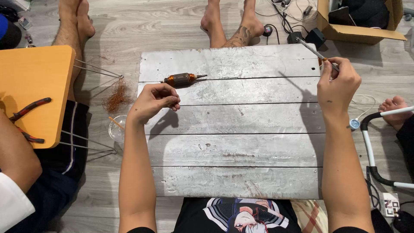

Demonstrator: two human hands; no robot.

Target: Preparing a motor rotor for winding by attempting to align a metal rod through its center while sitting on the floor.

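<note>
Here, both hands over a low counter (235, 149) of pale, scuffed planks set on the floor. Left hand (153, 101) hovers just above the boards, fingers (171, 102) curled loosely inward, clasping nothing that can be seen. Just beyond those fingers, near but not touching, lies a motor armature (181, 79) with copper windings, on its side, its shaft pointing away toward the right hand. Right hand (337, 84) is raised at the far right edge of the counter, well apart from the armature; its fingers (332, 69) are pinched tight around a thin metal rod (314, 51) that slants up and away to the left of the fingertips. A trace of orange shows at the pinch; cannot tell what it is. Left of the left hand, on the floor beside the counter: a tangle of loose copper wire (117, 96), and nearer the wrist a small clear cup (116, 128) with a stick in it. Farther left, an orange folding table (36, 82) carrying red-handled pliers (28, 110), with another person's arm beside it. Beyond the counter, another person's bare feet (233, 26); past the right fingers, a cardboard box (360, 32).
</note>
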